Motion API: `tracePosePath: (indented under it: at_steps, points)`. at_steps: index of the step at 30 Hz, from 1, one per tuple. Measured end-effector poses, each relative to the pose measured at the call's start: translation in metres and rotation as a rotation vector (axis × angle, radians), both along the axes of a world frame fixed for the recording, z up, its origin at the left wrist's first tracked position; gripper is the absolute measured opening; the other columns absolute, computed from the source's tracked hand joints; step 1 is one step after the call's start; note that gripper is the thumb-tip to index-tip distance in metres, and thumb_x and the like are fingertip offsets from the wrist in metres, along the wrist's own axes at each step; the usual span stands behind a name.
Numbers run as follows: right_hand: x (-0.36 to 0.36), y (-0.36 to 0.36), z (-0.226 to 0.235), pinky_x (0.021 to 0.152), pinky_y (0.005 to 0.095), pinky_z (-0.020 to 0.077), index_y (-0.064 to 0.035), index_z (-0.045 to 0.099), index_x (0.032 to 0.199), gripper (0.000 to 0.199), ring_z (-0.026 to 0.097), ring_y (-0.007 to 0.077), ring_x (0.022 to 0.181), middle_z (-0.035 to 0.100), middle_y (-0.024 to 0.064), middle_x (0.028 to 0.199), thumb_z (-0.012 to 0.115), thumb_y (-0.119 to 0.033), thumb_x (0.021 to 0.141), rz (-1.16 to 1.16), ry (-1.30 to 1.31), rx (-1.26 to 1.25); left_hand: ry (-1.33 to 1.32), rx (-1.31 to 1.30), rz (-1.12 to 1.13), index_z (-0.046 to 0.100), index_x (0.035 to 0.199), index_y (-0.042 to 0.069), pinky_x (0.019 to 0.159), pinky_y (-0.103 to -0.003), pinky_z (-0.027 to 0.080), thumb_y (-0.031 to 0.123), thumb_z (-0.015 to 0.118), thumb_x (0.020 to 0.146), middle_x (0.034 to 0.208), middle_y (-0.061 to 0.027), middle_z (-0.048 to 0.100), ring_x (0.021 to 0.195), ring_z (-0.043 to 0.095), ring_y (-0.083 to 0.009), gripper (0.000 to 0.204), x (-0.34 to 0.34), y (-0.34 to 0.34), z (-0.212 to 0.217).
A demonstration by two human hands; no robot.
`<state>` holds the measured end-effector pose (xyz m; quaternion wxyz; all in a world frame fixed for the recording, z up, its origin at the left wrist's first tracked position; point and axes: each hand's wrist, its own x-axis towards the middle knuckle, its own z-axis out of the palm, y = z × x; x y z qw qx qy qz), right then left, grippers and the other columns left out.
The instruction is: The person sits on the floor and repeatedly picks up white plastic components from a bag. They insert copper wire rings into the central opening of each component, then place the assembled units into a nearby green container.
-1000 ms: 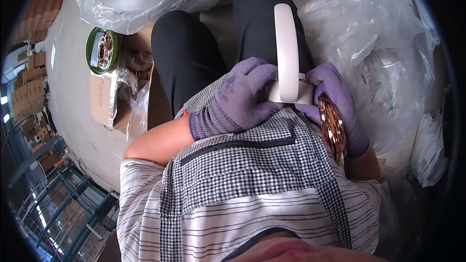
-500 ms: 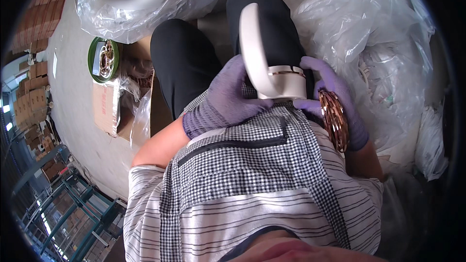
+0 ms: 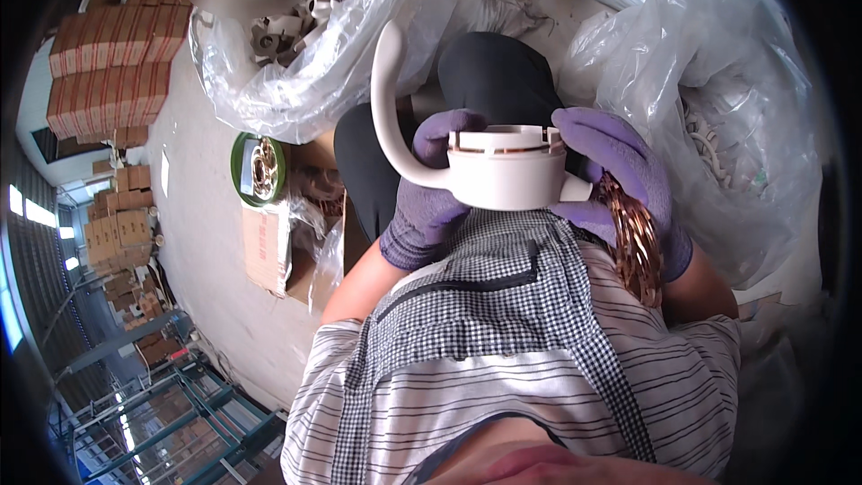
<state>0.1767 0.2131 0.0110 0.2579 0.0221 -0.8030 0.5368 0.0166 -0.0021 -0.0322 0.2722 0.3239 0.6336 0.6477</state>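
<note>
Gloved hands: two, a left hand [image 3: 431, 207] at 12 o'clock and a right hand [image 3: 620, 189] at 1 o'clock.
White plastic parts held: one white part [image 3: 503, 171] with a curved handle.
Copper rings: one bundle of rings [image 3: 636, 242] at 2 o'clock, too many to count.
Clear plastic bags: two, one bag [image 3: 296, 63] at 11 o'clock, another bag [image 3: 718, 108] at 2 o'clock.
Green trays: one green tray [image 3: 259, 169] at 10 o'clock.
Cardboard boxes: one open box [image 3: 278, 247] at 9 o'clock; stacked cartons [image 3: 112, 54] beyond count.
</note>
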Motion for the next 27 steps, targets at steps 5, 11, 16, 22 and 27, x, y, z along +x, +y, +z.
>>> tracePosePath:
  at_steps: [5, 11, 16, 22, 27]
  points:
    - [-0.002, 0.005, 0.006, 0.097, 0.0429, 0.0543, 0.0024, 0.064, 0.127, 0.061, 0.065, 0.0343, 0.111, 0.063, 0.019, 0.125, 0.088, -0.016, 0.074, -0.073, 0.179, 0.173, 0.306, 0.093, 0.013, 0.051, 0.125, 0.006, 0.095, -0.04, 0.053, 0.018, 0.091, 0.077, 0.118, -0.0149, 0.061, 0.108, 0.063, -0.0269, 0.063, -0.001, 0.012, 0.02]
    - [0.002, 0.021, 0.005, 0.094, 0.044, 0.0542, 0.0017, 0.064, 0.123, 0.056, 0.065, 0.0364, 0.107, 0.063, 0.0196, 0.12, 0.081, -0.03, 0.08, 0.025, 0.205, 0.255, 0.467, 0.282, -0.017, 0.051, 0.117, 0.007, 0.092, -0.041, 0.053, 0.016, 0.095, 0.073, 0.116, -0.018, 0.061, 0.105, 0.062, -0.0287, 0.063, -0.001, 0.015, -0.001]
    - [-0.002, 0.029, 0.016, 0.096, 0.0473, 0.0525, 0.0001, 0.063, 0.119, 0.053, 0.064, 0.0384, 0.107, 0.065, 0.0193, 0.121, 0.087, -0.017, 0.075, 0.123, 0.178, 0.238, 0.547, 0.204, -0.027, 0.051, 0.121, 0.007, 0.091, -0.041, 0.053, 0.016, 0.094, 0.074, 0.118, -0.0175, 0.06, 0.106, 0.062, -0.0291, 0.065, -0.006, 0.012, 0.007]
    - [-0.002, 0.02, 0.027, 0.097, 0.0428, 0.0561, -0.0042, 0.068, 0.126, 0.059, 0.066, 0.0342, 0.113, 0.065, 0.0163, 0.123, 0.088, -0.014, 0.072, -0.059, 0.129, 0.309, 0.913, 0.017, 0.15, 0.064, 0.121, 0.003, 0.085, -0.04, 0.055, 0.014, 0.087, 0.075, 0.116, -0.0183, 0.061, 0.102, 0.063, -0.0311, 0.053, 0.0, 0.015, 0.051]
    - [-0.007, 0.019, 0.013, 0.089, 0.0393, 0.0575, -0.0047, 0.068, 0.123, 0.051, 0.068, 0.0303, 0.103, 0.063, 0.0149, 0.123, 0.085, -0.013, 0.076, -0.138, 0.148, 0.429, 0.883, -0.028, 0.052, 0.064, 0.133, 0.005, 0.08, -0.04, 0.055, 0.012, 0.085, 0.07, 0.104, -0.0141, 0.066, 0.092, 0.067, -0.0309, 0.067, 0.007, 0.019, 0.07]
